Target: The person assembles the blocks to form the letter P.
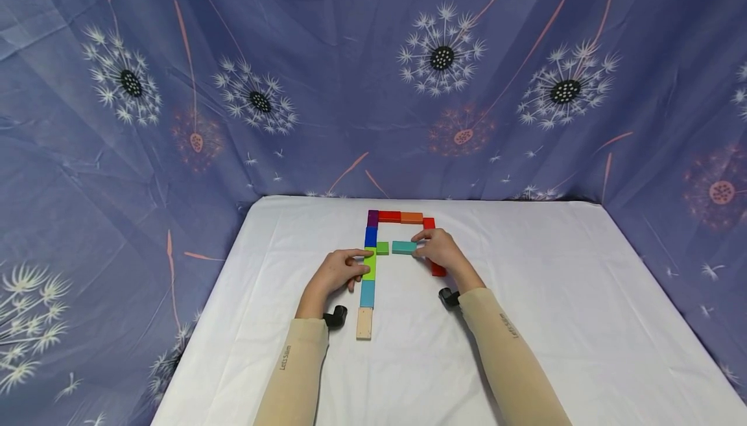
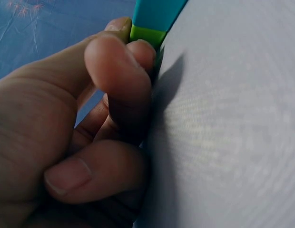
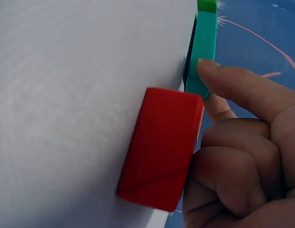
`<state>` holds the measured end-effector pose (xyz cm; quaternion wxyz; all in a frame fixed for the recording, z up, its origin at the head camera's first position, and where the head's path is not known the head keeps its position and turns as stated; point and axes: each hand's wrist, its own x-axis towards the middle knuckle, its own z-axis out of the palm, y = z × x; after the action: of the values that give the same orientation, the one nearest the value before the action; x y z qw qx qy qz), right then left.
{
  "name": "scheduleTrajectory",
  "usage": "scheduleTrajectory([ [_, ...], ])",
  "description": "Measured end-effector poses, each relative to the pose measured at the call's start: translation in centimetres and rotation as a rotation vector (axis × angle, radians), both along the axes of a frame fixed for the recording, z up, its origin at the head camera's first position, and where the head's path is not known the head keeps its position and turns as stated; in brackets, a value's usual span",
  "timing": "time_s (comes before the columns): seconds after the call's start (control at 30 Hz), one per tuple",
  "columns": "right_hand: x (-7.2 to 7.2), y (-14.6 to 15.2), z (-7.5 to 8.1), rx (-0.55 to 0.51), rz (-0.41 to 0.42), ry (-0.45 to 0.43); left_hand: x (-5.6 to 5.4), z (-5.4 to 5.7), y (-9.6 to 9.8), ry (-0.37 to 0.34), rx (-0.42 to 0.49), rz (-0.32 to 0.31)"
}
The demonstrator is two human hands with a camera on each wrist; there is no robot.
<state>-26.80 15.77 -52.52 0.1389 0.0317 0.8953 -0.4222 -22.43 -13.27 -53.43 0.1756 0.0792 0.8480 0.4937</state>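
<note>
My left hand (image 1: 338,269) reaches in from the left, fingertips on a lime-green block (image 1: 370,265) in a column of coloured blocks. Its index finger lies fairly straight, and the other fingers are bent beneath. My right hand (image 1: 440,248) pinches the right end of a teal block (image 1: 403,248) between thumb and index finger. A small gap separates that block's left end from a short green block (image 1: 382,248) beside the column. The right wrist view has a red block (image 3: 159,149) close below the hand, whose remaining fingers (image 3: 233,175) are curled.
The column also has purple (image 1: 373,218), blue (image 1: 370,237), light-blue (image 1: 367,294) and plain wood (image 1: 364,323) blocks. Red (image 1: 389,216) and orange (image 1: 411,218) blocks run right from its top. Red blocks (image 1: 439,270) stand down the right side. A white cloth (image 1: 525,348) covers the table.
</note>
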Motion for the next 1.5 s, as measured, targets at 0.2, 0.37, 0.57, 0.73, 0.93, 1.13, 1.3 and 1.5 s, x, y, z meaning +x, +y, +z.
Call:
scheduleTrajectory([
  [0.2, 0.0, -0.1, 0.1, 0.003, 0.0, -0.008, 0.0, 0.1, 0.1, -0.003, 0.008, 0.0],
  [0.37, 0.2, -0.3, 0.3, 0.003, 0.005, -0.002, 0.0, 0.1, 0.1, 0.004, 0.014, -0.006],
  [0.57, 0.5, -0.6, 0.7, 0.016, 0.008, 0.012, 0.0, 0.1, 0.2, 0.005, 0.033, -0.004],
  [0.73, 0.6, -0.7, 0.8, 0.023, 0.011, 0.011, 0.0, 0.1, 0.2, 0.003, 0.028, -0.005],
  [0.93, 0.6, -0.2, 0.7, -0.006, 0.055, -0.008, 0.1, -0.1, 0.2, 0.007, 0.02, -0.01],
  [1.13, 0.8, 0.8, 0.9, -0.111, 0.08, -0.029, 0.2, -0.2, 0.2, 0.002, 0.005, -0.007],
  [1.3, 1.4, 2.3, 1.7, -0.226, 0.122, -0.048, 0.1, -0.1, 0.2, 0.001, 0.004, -0.001],
  [1.5, 2.7, 4.6, 2.1, -0.279, 0.192, -0.061, 0.1, 0.0, 0.1, -0.001, -0.003, 0.001],
])
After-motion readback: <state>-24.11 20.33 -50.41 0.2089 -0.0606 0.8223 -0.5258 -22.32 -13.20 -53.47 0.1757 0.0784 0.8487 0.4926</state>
